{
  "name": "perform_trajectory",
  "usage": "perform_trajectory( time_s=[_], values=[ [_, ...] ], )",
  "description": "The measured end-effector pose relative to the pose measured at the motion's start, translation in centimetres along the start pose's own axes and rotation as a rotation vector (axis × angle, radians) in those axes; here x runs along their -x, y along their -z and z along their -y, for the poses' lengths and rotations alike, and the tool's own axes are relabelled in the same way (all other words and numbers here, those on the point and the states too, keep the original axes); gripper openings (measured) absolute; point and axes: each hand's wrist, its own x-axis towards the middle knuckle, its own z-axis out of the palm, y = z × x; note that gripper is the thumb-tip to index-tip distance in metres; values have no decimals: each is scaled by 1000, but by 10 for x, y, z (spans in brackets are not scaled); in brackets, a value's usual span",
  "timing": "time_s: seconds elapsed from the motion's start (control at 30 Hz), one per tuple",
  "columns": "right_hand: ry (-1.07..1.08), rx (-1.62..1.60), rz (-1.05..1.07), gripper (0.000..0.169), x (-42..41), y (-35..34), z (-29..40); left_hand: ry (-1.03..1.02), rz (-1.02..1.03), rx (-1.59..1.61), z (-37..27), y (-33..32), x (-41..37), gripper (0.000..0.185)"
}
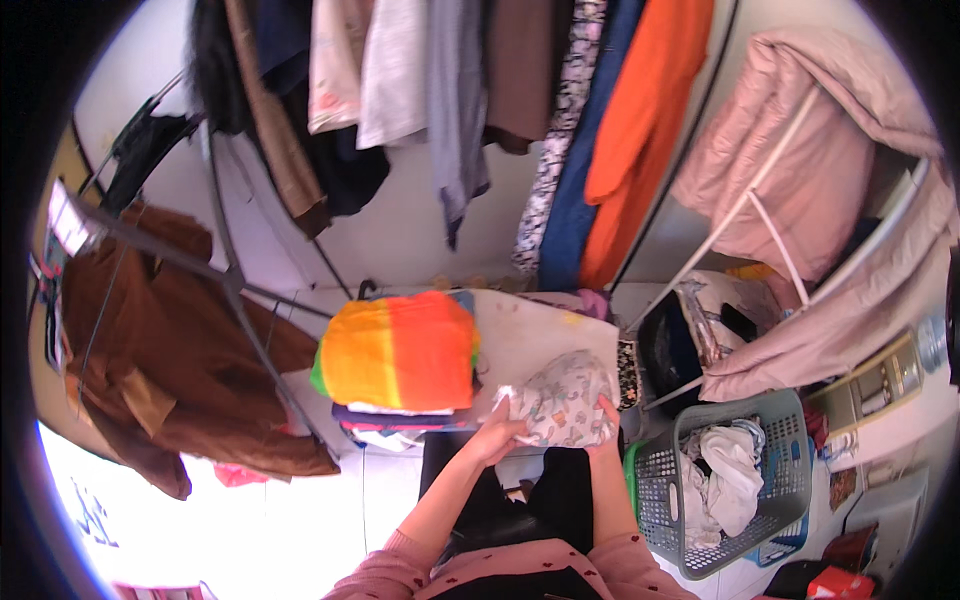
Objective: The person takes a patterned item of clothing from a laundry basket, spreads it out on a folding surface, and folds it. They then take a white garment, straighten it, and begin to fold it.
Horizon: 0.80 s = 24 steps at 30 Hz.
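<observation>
Both hands grip a bundled white cloth (pixel 566 397) printed with small coloured figures, held over the near right part of a low white board (pixel 517 326). My left hand (pixel 496 435) has the cloth's left edge between thumb and fingers. On its right edge is my right hand (pixel 606 424), the thumb on top and most fingers hidden beneath. Left of the cloth, a folded orange, yellow and green fabric (pixel 401 351) tops a stack of folded clothes (pixel 397 417) on the board.
A grey plastic laundry basket (pixel 739 480) holding crumpled white clothes (pixel 724 487) stands at my right. Garments (pixel 457 90) hang from above at the back. Brown clothing (pixel 180 352) drapes over a metal rack at left; a pink quilt (pixel 802 172) covers another rack at right.
</observation>
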Motion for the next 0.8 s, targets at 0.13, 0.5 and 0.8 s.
perform_trajectory(
  time_s=[0.13,0.5,0.8],
  values=[
    [-65,62,231,49,-17,-58,-7,-271,-3,-201,-52,-4,27,78],
    [-482,363,153,46,-54,-203,-131,-703,-746,-444,-161,85,144,59],
    [-278,671,189,60,-67,-142,-169,-959,-1050,-1546,-167,59,92,51]
  ],
)
